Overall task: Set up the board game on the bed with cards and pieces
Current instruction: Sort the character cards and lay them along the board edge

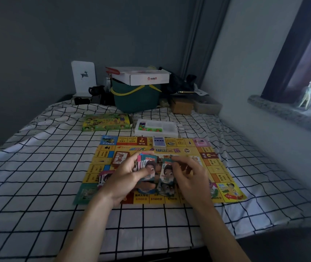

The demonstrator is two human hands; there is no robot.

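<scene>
Head view shows the left hand [126, 176] curled round a fanned stack of cards [147, 165] while the right hand [188, 174] pinches one card [167, 173] by its upper edge, both over the middle of the game board [219, 167] lying flat on the checked bed sheet [37, 176]. Sorting looks to be the step: best to peel single cards with the right fingertips, keep the left grip firm, and lay piles on the marked spaces. The tray of pieces [156, 127] waits beyond the board's far edge.

Board [224, 167] centre hidden beneath both hands; tray pieces [147, 128] too small.
</scene>
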